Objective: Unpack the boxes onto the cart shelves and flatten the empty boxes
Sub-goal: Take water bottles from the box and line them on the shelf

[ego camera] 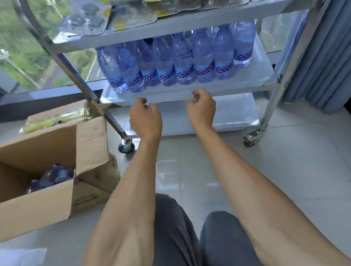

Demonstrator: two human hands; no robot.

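Note:
A steel cart stands ahead of me, its middle shelf (261, 77) lined with several blue-labelled water bottles (183, 64). Blister packs (153, 2) cover the top shelf. My left hand (144, 116) and my right hand (201, 107) hover side by side just in front of the middle shelf's front edge, fingers loosely curled, holding nothing. An open cardboard box (30, 207) sits on the floor at my left, with a few water bottles (51, 177) lying inside it.
A second open box (40, 117) with yellow-green packaged items stands behind the first, against the window ledge. The cart's bottom shelf (234, 111) and castors (125, 147) are low ahead. Grey curtain (327, 57) hangs at right. Tiled floor lies around my knees.

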